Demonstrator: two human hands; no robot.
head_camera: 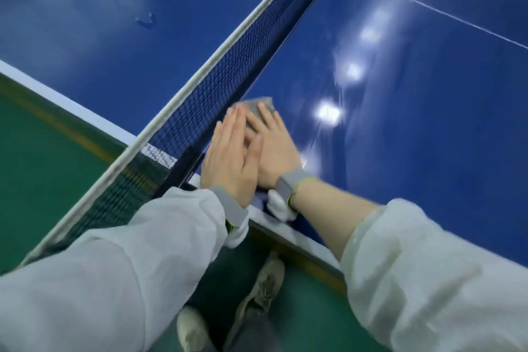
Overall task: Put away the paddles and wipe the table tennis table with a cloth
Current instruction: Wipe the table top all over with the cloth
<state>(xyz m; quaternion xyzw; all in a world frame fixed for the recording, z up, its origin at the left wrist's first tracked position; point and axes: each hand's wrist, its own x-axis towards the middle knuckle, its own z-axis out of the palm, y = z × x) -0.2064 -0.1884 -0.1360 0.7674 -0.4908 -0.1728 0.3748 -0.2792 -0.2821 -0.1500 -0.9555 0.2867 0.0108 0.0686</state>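
A grey cloth (257, 103) lies flat on the blue table tennis table (414, 123), right beside the net (228, 77) and close to the table's near side edge. My right hand (274, 148) presses on the cloth with straight fingers. My left hand (231, 157) lies flat on top of the right hand, fingers straight and pointing along the net. Only the far corner of the cloth shows beyond the fingertips. No paddles are in view.
The net with its white top band runs diagonally from lower left to upper right. A white centre line (440, 11) crosses the far right half. A smudge (147, 21) marks the left half. Green floor (43, 151) and my shoes (263, 288) lie below the table edge.
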